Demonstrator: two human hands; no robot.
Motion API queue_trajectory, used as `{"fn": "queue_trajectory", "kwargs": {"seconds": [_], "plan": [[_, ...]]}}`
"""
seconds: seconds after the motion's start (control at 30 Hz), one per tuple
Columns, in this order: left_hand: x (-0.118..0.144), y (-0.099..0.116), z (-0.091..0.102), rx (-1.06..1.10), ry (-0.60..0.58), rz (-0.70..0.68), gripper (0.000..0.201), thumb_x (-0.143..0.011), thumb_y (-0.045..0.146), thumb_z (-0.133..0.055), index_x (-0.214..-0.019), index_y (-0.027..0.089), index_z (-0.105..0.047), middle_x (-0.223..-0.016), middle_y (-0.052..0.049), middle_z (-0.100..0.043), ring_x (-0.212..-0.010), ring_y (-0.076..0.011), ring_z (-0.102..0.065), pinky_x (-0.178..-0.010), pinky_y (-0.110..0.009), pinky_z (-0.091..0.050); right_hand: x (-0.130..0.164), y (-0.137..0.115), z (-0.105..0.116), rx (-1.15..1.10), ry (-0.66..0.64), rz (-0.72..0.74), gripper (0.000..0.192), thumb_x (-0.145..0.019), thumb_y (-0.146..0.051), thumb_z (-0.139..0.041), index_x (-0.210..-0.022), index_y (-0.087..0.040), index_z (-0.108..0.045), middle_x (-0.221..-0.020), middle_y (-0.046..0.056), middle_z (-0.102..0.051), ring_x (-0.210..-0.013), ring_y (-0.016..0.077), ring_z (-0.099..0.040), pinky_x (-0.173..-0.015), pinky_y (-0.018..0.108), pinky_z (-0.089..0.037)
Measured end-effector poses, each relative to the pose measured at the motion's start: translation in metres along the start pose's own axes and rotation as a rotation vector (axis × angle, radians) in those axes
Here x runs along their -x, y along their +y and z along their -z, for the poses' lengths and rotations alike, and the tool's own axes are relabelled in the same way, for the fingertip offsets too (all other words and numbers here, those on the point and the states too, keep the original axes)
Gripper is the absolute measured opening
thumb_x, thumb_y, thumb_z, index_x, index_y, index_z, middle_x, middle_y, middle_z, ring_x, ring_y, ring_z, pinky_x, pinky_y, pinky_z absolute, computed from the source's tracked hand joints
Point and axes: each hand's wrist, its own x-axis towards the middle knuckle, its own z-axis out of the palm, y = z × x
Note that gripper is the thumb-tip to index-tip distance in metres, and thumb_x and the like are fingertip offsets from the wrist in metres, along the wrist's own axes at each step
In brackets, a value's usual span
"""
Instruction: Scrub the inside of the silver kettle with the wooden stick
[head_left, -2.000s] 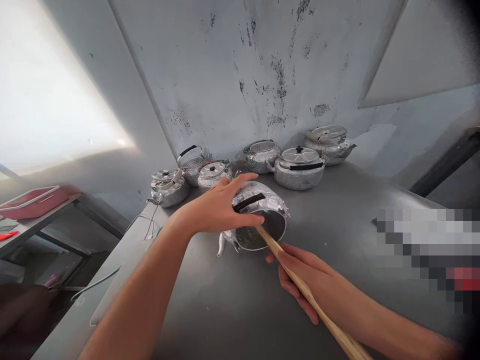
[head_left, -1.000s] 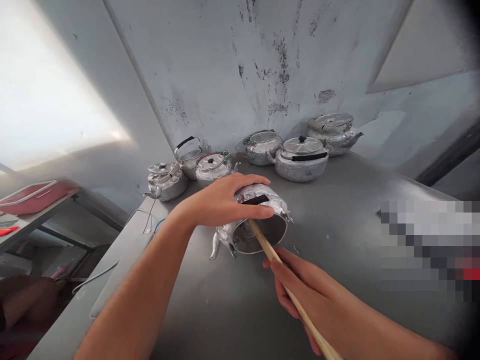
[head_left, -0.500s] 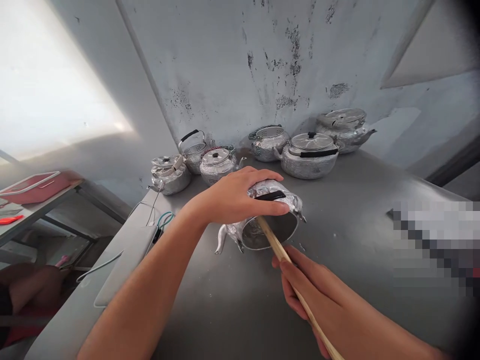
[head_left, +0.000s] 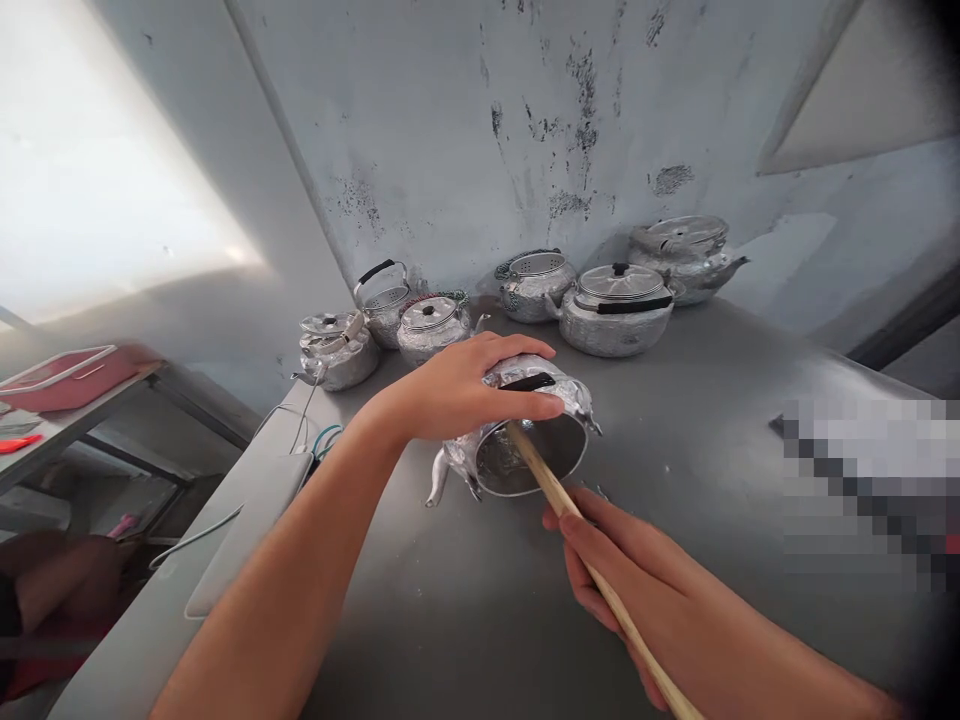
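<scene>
A silver metal kettle (head_left: 555, 395) lies on its side on the grey metal table (head_left: 712, 400), its open mouth toward me and its spout at the lower left. My left hand (head_left: 465, 390) presses down on top of it, thumb along the rim. My right hand (head_left: 622, 570) grips a long wooden stick (head_left: 547, 480) whose far end reaches inside the kettle's mouth.
Several more silver kettles (head_left: 615, 310) stand in a row along the stained wall at the table's back. Cables (head_left: 315, 440) hang over the table's left edge. A lower bench with a red tray (head_left: 67, 375) is at the far left. A pixelated patch covers the right side.
The stick has shifted a little inside the kettle's mouth and my right hand has slid along it. My left hand stays on the kettle; the view has shifted slightly.
</scene>
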Motion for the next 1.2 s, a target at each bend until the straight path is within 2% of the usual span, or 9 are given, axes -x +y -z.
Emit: {"fn": "queue_trajectory", "kwargs": {"seconds": [0.23, 0.47, 0.83, 1.03, 1.2], "plan": [[0.000, 0.002, 0.000, -0.017, 0.001, 0.002, 0.064, -0.092, 0.070, -0.066, -0.148, 0.039, -0.060, -0.151, -0.001, -0.058, -0.137, -0.0307, -0.052, -0.116, -0.043, -0.039, 0.004, -0.011, 0.001, -0.006, -0.020, -0.027, 0.040, -0.113, -0.045, -0.030, -0.086, -0.024, -0.052, -0.068, -0.008, -0.043, -0.052, 0.0092, -0.040, -0.039, 0.014, -0.044], [0.000, 0.003, -0.002, -0.038, 0.010, -0.019, 0.064, -0.093, 0.070, -0.065, -0.148, 0.038, -0.060, -0.150, -0.001, -0.058, -0.137, -0.0300, -0.052, -0.117, -0.043, -0.038, 0.002, -0.016, 0.000, -0.008, -0.019, -0.069, 0.041, -0.113, -0.043, -0.031, -0.082, -0.024, -0.050, -0.067, -0.009, -0.044, -0.047, 0.0072, -0.041, -0.037, 0.014, -0.043], [0.000, 0.003, -0.002, -0.047, 0.009, -0.019, 0.063, -0.093, 0.071, -0.065, -0.148, 0.039, -0.060, -0.151, 0.000, -0.058, -0.138, -0.0291, -0.052, -0.117, -0.042, -0.039, 0.004, -0.017, 0.000, -0.014, -0.012, -0.059, 0.044, -0.113, -0.046, -0.029, -0.082, -0.024, -0.050, -0.067, -0.008, -0.044, -0.049, 0.0081, -0.040, -0.038, 0.014, -0.045], [0.001, 0.003, -0.002, -0.044, 0.004, -0.016, 0.064, -0.093, 0.073, -0.063, -0.148, 0.039, -0.059, -0.152, 0.000, -0.057, -0.138, -0.0286, -0.053, -0.117, -0.042, -0.039, 0.007, -0.018, -0.001, 0.007, -0.005, -0.114, 0.041, -0.114, -0.044, -0.027, -0.087, -0.024, -0.051, -0.067, -0.009, -0.044, -0.045, 0.0065, -0.037, -0.036, 0.012, -0.041], [0.001, 0.002, -0.001, -0.042, 0.007, -0.013, 0.064, -0.093, 0.073, -0.064, -0.148, 0.040, -0.059, -0.151, 0.000, -0.058, -0.136, -0.0290, -0.054, -0.116, -0.042, -0.040, 0.007, -0.016, 0.000, 0.013, -0.027, -0.145, 0.047, -0.113, -0.050, -0.027, -0.081, -0.024, -0.048, -0.068, -0.009, -0.045, -0.044, 0.0055, -0.039, -0.037, 0.014, -0.043]]}}
